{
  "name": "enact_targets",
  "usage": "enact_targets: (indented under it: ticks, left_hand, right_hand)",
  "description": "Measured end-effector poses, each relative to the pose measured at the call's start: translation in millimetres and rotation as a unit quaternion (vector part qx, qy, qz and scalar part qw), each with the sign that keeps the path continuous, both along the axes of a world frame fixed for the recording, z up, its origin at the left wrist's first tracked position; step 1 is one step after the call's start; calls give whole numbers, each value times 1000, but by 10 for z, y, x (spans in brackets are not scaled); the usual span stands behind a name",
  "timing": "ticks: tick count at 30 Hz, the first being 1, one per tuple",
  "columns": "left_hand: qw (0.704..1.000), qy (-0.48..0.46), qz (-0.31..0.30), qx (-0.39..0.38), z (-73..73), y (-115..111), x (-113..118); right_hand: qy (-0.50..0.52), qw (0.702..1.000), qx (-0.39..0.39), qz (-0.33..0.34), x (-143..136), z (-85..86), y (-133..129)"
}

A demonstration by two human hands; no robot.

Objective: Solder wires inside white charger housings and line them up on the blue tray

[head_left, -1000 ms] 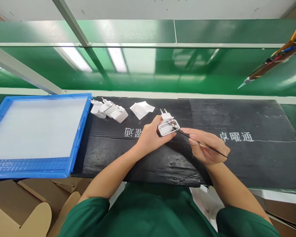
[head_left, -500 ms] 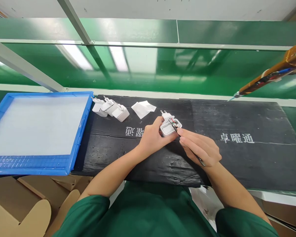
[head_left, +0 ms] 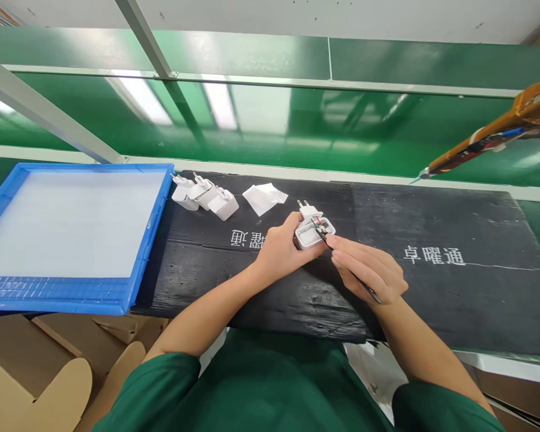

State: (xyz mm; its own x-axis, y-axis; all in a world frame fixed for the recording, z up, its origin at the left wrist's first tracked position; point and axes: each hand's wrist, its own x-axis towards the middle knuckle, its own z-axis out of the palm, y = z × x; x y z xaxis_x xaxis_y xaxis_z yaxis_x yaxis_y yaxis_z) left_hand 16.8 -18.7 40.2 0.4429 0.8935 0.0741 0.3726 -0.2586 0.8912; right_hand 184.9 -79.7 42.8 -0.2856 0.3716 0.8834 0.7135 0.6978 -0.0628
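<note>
My left hand (head_left: 281,245) is closed around an opened white charger housing (head_left: 306,237). Its two-pin plug part (head_left: 309,211) sits tilted at the housing's far edge, with thin red and dark wires running inside. Between the fingers of my right hand (head_left: 372,269) is a pair of dark tweezers (head_left: 368,289), slanting down to the left. Their tips reach into the open housing by the wires; what exactly they touch is too small to tell. Left of my hands, three white plug chargers (head_left: 224,205) stand close together near a folded white cloth (head_left: 264,198).
A blue tray (head_left: 149,237) lined with a white sheet lies at the left on the black work mat (head_left: 454,300). An orange-brown tool (head_left: 468,149) with a pale tip hangs over the right back. Cardboard boxes (head_left: 13,360) stand below the bench edge at left.
The view has shifted slightly, so the bench items appear a little to the right. Both hands keep their holds, and the tweezers stay inside the housing.
</note>
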Motion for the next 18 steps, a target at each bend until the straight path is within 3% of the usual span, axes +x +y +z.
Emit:
enact_targets:
  ticks: [18]
  left_hand:
    - [999, 4, -29, 41, -31, 3, -7]
  right_hand:
    - [28, 998, -21, 55, -6, 3, 0]
